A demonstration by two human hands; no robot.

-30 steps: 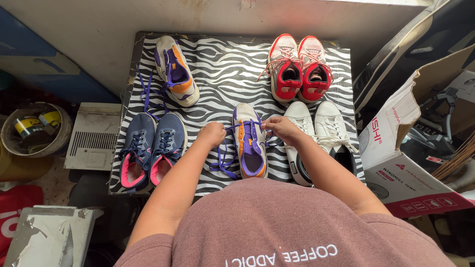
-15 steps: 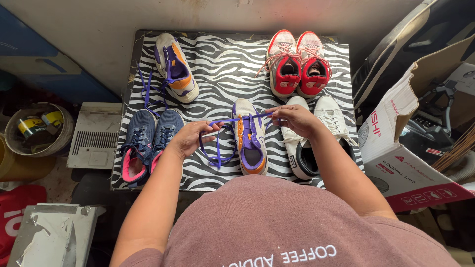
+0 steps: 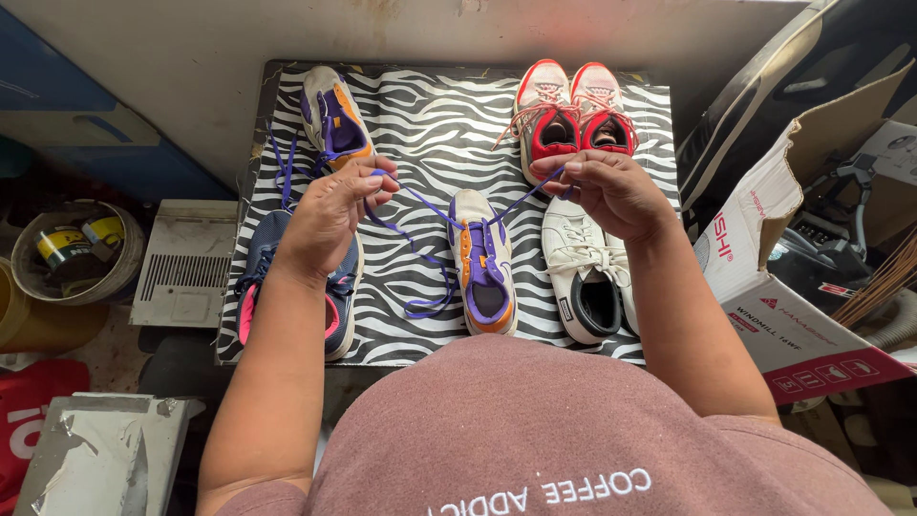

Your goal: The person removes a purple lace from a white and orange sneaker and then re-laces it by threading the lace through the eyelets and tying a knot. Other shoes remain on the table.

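Purple laces (image 3: 420,205) were held stretched out to both sides above a white, orange and purple sneaker (image 3: 483,263), which lay near the front middle of a zebra-striped mat (image 3: 430,115) with its toe pointed away from the person. One lace end was pinched between the thumb and fingertips of the left hand (image 3: 330,215), raised over the mat's left half, and a loose loop of the same lace was seen hanging down to the mat just left of the sneaker. The other lace end was gripped by the closed fingers of the right hand (image 3: 602,191), lifted to the right of the sneaker and above a pair of white sneakers (image 3: 585,268) placed just beside it. Both lace ends were drawn taut from the shoe's upper eyelets to the hands.

The matching purple and orange sneaker (image 3: 334,119) was set at the mat's far left corner, its own purple lace trailing over the left edge. A pair of navy sneakers with pink lining (image 3: 256,287) was partly covered by the left forearm at the near left. A red and white pair (image 3: 571,119) was placed at the far right corner. A cardboard box (image 3: 774,277) was seen to the right of the mat, and a grey vented panel (image 3: 181,268) to its left beside a round tub (image 3: 81,253) holding tape rolls.
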